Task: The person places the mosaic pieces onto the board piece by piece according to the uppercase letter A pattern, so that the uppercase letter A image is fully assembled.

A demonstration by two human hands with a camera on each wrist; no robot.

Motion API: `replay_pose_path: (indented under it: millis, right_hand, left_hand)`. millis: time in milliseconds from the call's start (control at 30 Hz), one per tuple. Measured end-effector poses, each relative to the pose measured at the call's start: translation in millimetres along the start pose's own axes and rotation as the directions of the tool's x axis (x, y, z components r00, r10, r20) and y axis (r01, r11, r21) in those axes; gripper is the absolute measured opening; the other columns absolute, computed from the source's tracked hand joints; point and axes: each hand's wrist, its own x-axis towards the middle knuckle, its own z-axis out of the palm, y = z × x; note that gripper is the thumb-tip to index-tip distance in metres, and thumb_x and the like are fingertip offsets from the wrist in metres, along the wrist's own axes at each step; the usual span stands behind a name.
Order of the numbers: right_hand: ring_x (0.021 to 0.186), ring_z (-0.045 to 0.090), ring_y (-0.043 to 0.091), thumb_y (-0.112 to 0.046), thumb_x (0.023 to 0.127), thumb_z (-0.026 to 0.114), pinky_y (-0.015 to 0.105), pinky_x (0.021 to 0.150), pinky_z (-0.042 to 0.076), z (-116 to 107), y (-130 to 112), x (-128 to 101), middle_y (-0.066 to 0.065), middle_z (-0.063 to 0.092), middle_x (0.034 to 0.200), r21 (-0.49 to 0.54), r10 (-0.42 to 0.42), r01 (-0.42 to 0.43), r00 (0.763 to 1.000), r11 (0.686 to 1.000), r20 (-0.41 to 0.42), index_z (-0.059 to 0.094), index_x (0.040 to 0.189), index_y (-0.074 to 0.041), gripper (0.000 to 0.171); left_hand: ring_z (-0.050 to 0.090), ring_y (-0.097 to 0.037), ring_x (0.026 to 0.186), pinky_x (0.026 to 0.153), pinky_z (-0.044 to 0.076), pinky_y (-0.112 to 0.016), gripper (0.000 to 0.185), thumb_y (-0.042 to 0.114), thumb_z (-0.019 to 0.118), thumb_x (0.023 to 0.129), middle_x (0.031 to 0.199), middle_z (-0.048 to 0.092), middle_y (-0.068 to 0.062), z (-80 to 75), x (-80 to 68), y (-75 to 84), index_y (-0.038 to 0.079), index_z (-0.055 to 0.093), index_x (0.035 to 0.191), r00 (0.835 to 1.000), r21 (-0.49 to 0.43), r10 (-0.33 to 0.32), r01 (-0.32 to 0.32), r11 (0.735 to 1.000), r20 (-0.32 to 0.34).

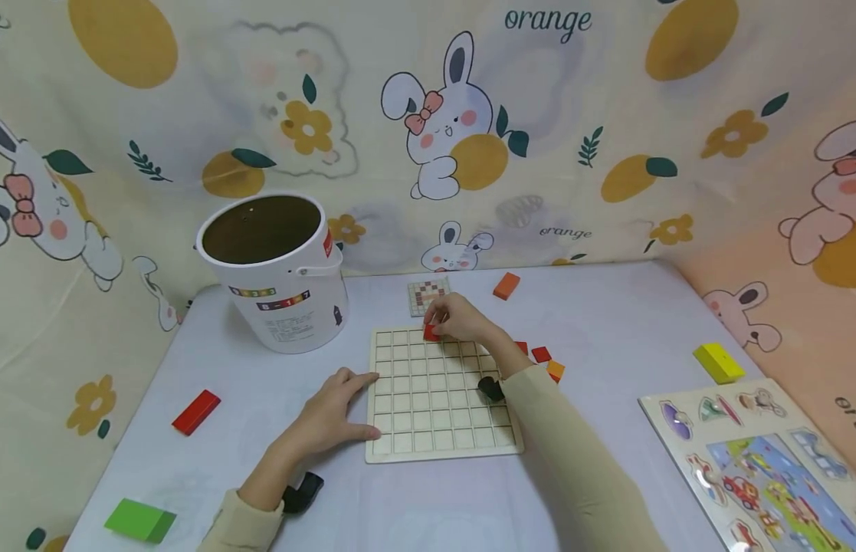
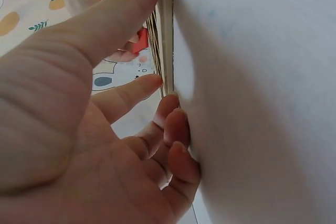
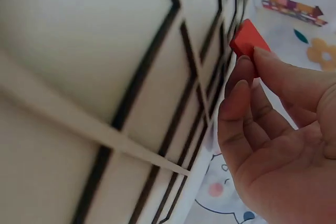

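Note:
A pale wooden grid board [image 1: 434, 406] lies flat on the white table. At its far edge my right hand [image 1: 457, 318] pinches a small red square tile [image 1: 431, 333] between thumb and fingertips. The right wrist view shows that red tile [image 3: 249, 39] tilted at the grid's border. My left hand [image 1: 331, 414] rests at the board's left side, thumb and index finger spread and touching its edge; in the left wrist view the other fingers [image 2: 176, 127] bend beside the board's side. Just beyond the board lies a small patterned card [image 1: 422, 297], partly behind the right hand.
Right of the board lie loose red tiles [image 1: 541, 354] and an orange tile [image 1: 555, 369], partly behind the right forearm. A white bucket [image 1: 296, 307] stands back left. Red [image 1: 196, 412], green [image 1: 141, 520], orange [image 1: 506, 286] and yellow [image 1: 719, 363] blocks and a picture puzzle [image 1: 765, 460] sit around.

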Motion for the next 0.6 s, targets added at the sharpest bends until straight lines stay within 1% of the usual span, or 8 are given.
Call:
replay_pose_path:
  millis: [167, 400, 500, 600]
  right_hand:
    - [0.084, 0.059, 0.024, 0.009, 0.088, 0.067, 0.032, 0.074, 0.049, 0, -1, 1, 0.012, 0.064, 0.088, -0.034, 0.011, -0.011, 1.0, 0.999, -0.005, 0.069, 0.095, 0.003, 0.01]
    - [0.081, 0.055, 0.02, 0.003, 0.089, 0.07, 0.032, 0.072, 0.047, 1, -2, -1, 0.008, 0.065, 0.087, -0.125, 0.057, -0.057, 0.998, 0.99, -0.01, 0.074, 0.098, 0.0, 0.011]
    - [0.079, 0.057, 0.019, 0.002, 0.088, 0.072, 0.031, 0.072, 0.048, 2, -3, -3, 0.007, 0.066, 0.084, -0.158, 0.056, -0.057, 0.998, 0.986, -0.013, 0.075, 0.097, -0.001, 0.01]
    - [0.079, 0.058, 0.02, 0.001, 0.088, 0.071, 0.032, 0.072, 0.048, -2, -6, -10, 0.006, 0.066, 0.085, -0.174, 0.048, -0.053, 0.998, 0.983, -0.034, 0.074, 0.098, -0.001, 0.01]
  left_hand:
    - [0.041, -0.014, 0.09, 0.076, 0.039, -0.033, 0.093, 0.047, 0.09, 0.066, 0.106, 0.048, 0.001, -1.7, 0.5, 0.5, 0.014, 0.052, 0.145, 1.0, 0.007, 0.005, -0.005, 1.0, 0.006]
    - [0.041, -0.014, 0.09, 0.075, 0.039, -0.032, 0.093, 0.049, 0.089, 0.066, 0.106, 0.048, 0.002, -3.3, 0.8, -0.1, 0.014, 0.053, 0.144, 1.0, 0.019, 0.02, -0.02, 1.0, 0.01]
    - [0.041, -0.014, 0.09, 0.075, 0.039, -0.032, 0.093, 0.049, 0.089, 0.066, 0.106, 0.048, 0.002, -3.3, 0.3, -0.3, 0.014, 0.053, 0.144, 1.0, 0.021, 0.02, -0.02, 1.0, 0.008]
    - [0.041, -0.013, 0.09, 0.075, 0.039, -0.031, 0.093, 0.048, 0.09, 0.066, 0.106, 0.048, 0.003, -2.2, 0.1, -0.6, 0.014, 0.053, 0.144, 1.0, 0.021, 0.016, -0.016, 1.0, 0.009]
